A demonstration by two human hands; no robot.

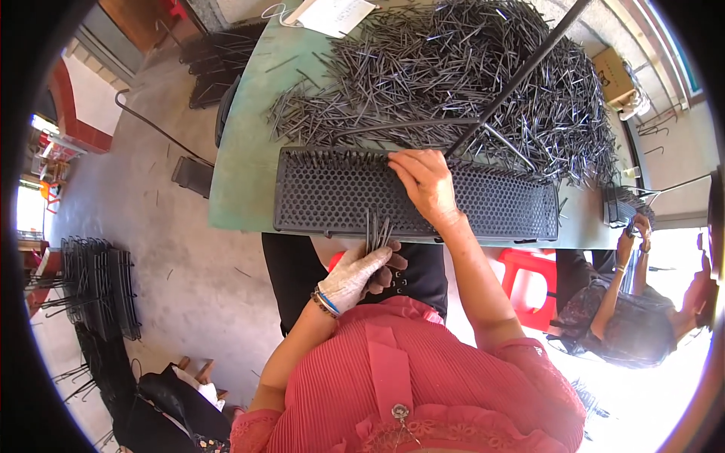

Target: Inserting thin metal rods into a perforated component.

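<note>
A long black perforated rack (340, 189), full of small round holes, lies across the near side of the table. A row of short dark pieces stands along its far edge. My left hand (356, 275), in a whitish glove, is closed round a bundle of thin dark rods (377, 229) just off the rack's near edge. Over the rack's middle, my bare right hand (427, 181) is closed, its fingertips bent down at the far row; what they pinch is hidden. Behind the rack spreads a large heap of loose dark rods (453, 75).
A long metal bar (521, 75) slants over the heap. White paper (328, 15) lies on the green table (242, 181) at the far left. Another person (627, 302) works at the right, beside a red stool (529, 287). Stacked black racks (98, 287) stand on the left floor.
</note>
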